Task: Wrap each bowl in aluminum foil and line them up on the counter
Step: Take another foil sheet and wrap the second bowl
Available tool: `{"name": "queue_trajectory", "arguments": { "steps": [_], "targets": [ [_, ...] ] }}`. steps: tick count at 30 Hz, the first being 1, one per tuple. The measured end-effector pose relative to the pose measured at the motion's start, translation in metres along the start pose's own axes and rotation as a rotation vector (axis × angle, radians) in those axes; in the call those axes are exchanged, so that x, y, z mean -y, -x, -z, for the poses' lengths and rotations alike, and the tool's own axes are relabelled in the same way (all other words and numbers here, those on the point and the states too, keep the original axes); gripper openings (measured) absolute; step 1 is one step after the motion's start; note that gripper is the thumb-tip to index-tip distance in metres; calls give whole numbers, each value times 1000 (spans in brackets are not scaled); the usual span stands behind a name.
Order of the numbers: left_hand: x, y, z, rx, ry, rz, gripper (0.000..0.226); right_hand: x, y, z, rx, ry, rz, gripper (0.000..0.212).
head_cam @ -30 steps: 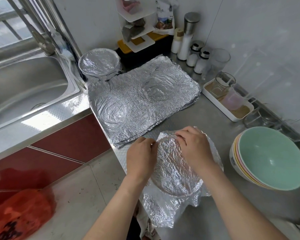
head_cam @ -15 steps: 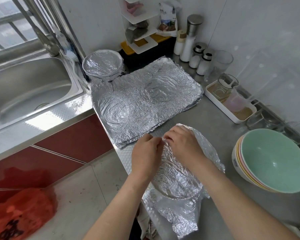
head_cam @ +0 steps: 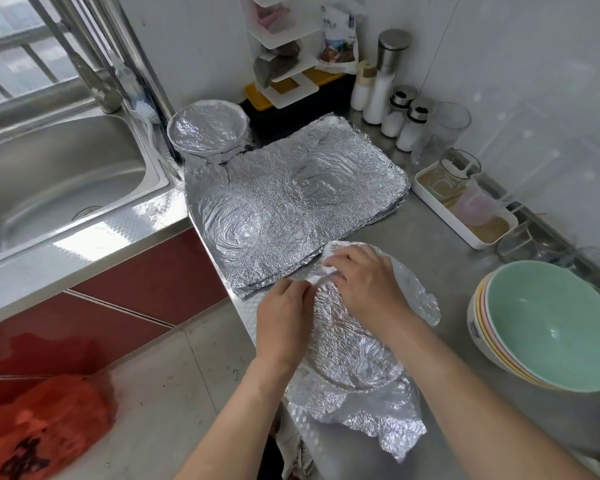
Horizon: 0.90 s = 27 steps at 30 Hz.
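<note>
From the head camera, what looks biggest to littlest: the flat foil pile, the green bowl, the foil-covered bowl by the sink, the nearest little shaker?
1. flat foil pile
2. green bowl (nearer the camera, so unsure against the next)
3. foil-covered bowl by the sink
4. nearest little shaker

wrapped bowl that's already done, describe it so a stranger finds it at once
Find the steel sink on the left; the wrapped bowl stands beyond its right corner, beside the foil stack. Unlike the stacked bowls at the right, foil covers it, and no hand touches it.
</note>
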State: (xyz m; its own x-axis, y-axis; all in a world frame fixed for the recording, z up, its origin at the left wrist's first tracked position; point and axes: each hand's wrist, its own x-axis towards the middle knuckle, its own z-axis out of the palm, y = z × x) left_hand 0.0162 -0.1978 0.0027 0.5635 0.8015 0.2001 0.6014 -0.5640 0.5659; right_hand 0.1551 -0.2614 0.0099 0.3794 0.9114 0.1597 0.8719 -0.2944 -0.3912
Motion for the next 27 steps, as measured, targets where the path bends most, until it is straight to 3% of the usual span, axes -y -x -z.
{"name": "queue_trajectory", "arguments": {
  "steps": [4,9,15,27],
  "targets": [
    [2,0,8,-4,29,176,15,-1,6,10,-97,-26,-104,22],
    [3,10,15,60,72,329,20,-5,43,33,-196,-65,-274,1],
    [1,16,26,113,63,352,10,-12,85,42,-128,-17,-548,15],
    [-4,20,34,175,8,422,11,-4,81,32,-59,19,-692,8]
  ]
}}
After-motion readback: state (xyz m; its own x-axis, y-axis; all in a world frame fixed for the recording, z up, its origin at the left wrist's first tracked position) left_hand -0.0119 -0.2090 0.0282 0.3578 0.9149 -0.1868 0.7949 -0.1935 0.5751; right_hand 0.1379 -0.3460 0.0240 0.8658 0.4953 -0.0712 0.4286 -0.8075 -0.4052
